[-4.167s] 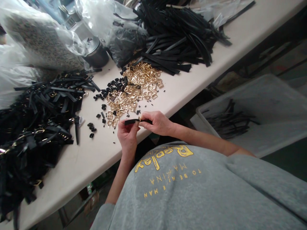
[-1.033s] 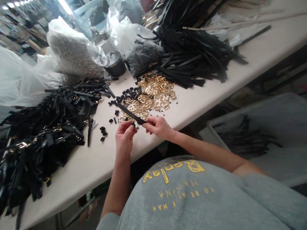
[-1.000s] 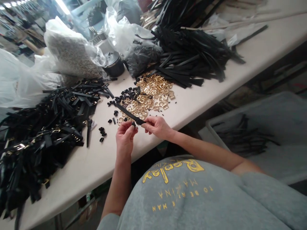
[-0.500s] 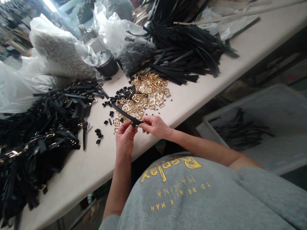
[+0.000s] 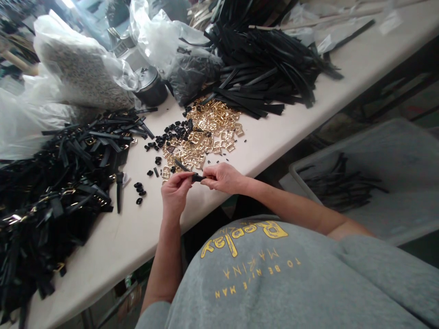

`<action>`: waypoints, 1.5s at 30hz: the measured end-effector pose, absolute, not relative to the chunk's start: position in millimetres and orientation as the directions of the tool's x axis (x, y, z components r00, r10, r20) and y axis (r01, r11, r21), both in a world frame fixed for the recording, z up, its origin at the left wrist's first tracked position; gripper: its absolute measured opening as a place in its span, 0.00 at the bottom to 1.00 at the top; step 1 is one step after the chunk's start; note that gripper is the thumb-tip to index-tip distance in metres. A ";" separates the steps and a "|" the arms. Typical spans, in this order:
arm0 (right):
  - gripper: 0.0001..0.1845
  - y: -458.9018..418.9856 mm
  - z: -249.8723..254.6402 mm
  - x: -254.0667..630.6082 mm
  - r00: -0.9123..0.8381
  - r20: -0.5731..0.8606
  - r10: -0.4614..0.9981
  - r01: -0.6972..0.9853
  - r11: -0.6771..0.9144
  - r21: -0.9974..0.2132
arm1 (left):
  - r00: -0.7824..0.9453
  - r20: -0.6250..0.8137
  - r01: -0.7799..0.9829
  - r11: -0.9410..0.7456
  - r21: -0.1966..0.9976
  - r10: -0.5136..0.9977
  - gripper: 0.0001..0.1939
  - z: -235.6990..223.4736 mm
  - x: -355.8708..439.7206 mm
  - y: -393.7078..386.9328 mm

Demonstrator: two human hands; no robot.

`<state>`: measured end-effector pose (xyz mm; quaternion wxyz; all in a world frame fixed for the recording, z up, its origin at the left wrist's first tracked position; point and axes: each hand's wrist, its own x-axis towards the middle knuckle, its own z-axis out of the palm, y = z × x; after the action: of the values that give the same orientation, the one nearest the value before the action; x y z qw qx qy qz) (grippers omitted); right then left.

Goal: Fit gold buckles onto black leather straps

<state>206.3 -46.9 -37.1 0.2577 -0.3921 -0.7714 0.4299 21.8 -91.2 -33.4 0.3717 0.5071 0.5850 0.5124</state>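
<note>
Over the table's front edge, both hands hold one black strap (image 5: 197, 178). My left hand (image 5: 175, 189) pinches it between thumb and fingers, and a free end pokes out beyond the fingertips toward the buckles. Closed around the strap's other end is my right hand (image 5: 224, 178); a glint of gold shows at its fingers, probably a buckle, though mostly hidden. Just past the hands spreads a heap of gold buckles (image 5: 212, 119). Beside it lie small black loops (image 5: 174, 131), with several more loops (image 5: 139, 189) left of my left hand.
A large pile of black straps with buckles (image 5: 68, 169) covers the table's left. Plain black straps (image 5: 264, 68) lie at the back right. Plastic bags (image 5: 78, 59) and a dark metal pot (image 5: 151, 87) stand behind. A pale bin (image 5: 404, 151) holds strips below right.
My left hand has shifted slightly left along the strap, closer to its free end. Less of the strap shows beyond the fingers now. My right hand stays nearly in place.
</note>
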 end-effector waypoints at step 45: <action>0.12 -47.6 -53.5 207.5 -0.534 0.074 0.842 -0.076 0.040 -0.996 | -0.270 0.120 0.213 -0.063 0.975 0.955 0.10 -55.7 46.7 -103.8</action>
<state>207.5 -47.6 -53.5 0.3705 -0.3098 -0.6187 0.6197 46.7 -103.8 -55.7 0.3468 0.4949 0.5903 0.5351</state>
